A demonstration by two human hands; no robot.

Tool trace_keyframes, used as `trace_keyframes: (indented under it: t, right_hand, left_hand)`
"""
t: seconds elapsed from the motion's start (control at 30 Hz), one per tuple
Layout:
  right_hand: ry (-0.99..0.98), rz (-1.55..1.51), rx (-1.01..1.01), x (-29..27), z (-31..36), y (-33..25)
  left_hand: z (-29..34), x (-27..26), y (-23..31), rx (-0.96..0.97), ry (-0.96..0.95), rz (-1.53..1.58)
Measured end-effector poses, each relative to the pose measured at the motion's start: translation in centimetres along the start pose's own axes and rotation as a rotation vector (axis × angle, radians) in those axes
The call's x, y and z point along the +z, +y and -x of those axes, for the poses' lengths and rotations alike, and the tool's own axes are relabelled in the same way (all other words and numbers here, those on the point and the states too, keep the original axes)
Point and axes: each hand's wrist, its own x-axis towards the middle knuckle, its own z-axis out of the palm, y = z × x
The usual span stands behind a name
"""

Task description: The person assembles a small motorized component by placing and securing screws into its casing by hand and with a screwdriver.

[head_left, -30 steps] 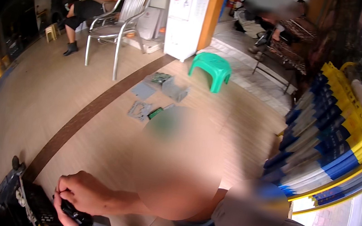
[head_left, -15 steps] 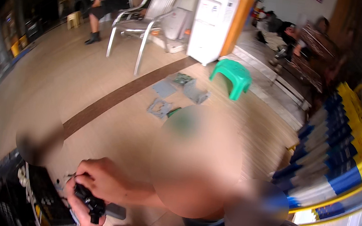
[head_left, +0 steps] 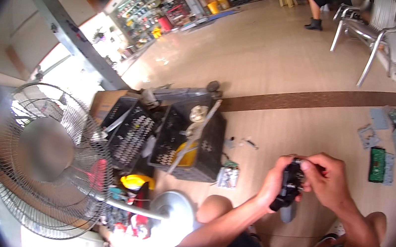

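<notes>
Device [head_left: 285, 191], black, in the head view: held over tan floor [head_left: 267, 130], between the knees [head_left: 215, 209]. Left grip [head_left: 271, 187] wrapped round it; right grip [head_left: 328, 179] bent in at its upper end, cannot tell whether pinching. Floor runs from the hands up to the brown strip [head_left: 310, 104]. Left limit: black crate's [head_left: 211, 153] edge, silvery packet [head_left: 228, 177] just beside it. Right limit: green circuit board [head_left: 376, 165], apart from right grip.

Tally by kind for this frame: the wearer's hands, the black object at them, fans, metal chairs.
Left hand and right hand: 2
Black object: 1
Fan: 1
Metal chair: 1
Total: 5
</notes>
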Motion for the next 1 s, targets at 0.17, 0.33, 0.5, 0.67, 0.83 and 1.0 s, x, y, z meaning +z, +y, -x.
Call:
trace_keyframes:
  t: [0.17, 0.33, 0.5, 0.67, 0.83, 1.0]
  right_hand:
    - [-0.045, 0.097, -0.056, -0.9, 0.8, -0.2]
    - [0.079, 0.108, -0.100, -1.2, 0.4, -1.6]
    - [-0.009, 0.094, -0.077, 0.8, -1.4, -1.4]
    - [0.077, 0.161, -0.212, -0.2, -1.6, -1.1]
    - [0.053, 0.330, -0.216, 0.4, -1.5, -1.3]
    - [-0.002, 0.308, -0.087, -0.8, -1.0, -1.5]
  left_hand:
    - [0.4, 1.3, -1.3, -0.093, 0.096, 0.024]
    - [-0.3, 3.9, -0.5, -0.037, 0.042, -0.015]
    - [0.8, 2.4, 0.8, 0.024, 0.097, 0.051]
    - [0.4, 3.8, 1.1, 0.054, 0.106, -0.013]
    - [0.6, 1.4, 1.0, 0.042, 0.024, -0.024]
    - [0.0, 1.2, 0.5, 0.010, 0.043, -0.085]
